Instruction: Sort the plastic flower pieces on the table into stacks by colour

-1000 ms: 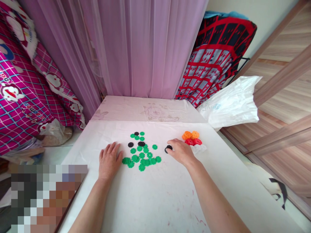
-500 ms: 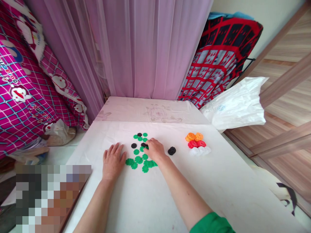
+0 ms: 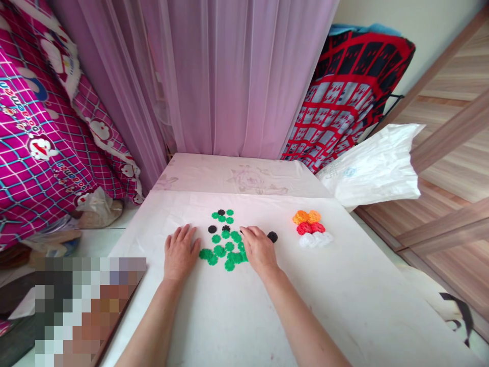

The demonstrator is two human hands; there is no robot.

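Note:
My left hand (image 3: 181, 252) lies flat on the table, fingers spread, beside a loose group of green notched plastic discs (image 3: 219, 251). My right hand (image 3: 262, 250) hovers at the group's right side with thumb and fingers pinched. The dark edge of a black notched disc (image 3: 241, 231) shows at its fingertips; the rest is hidden. Among the green pieces lie a plain-looking black disc (image 3: 212, 229), another black disc (image 3: 226, 228) and one farther back (image 3: 221, 212). Right of my right hand is a small black pile (image 3: 272, 237), partly covered by the hand.
Orange discs (image 3: 306, 217), red discs (image 3: 310, 228) and white discs (image 3: 316, 239) are grouped in rows at the right of the white-covered table (image 3: 214, 316). A white plastic bag (image 3: 376, 165) stands at the far right edge. A purple curtain (image 3: 229, 76) hangs behind.
My right hand has moved right and slightly toward me from the black discs in the middle, with a dark piece at its fingertips. My left hand stays in place; the view shifts slightly.

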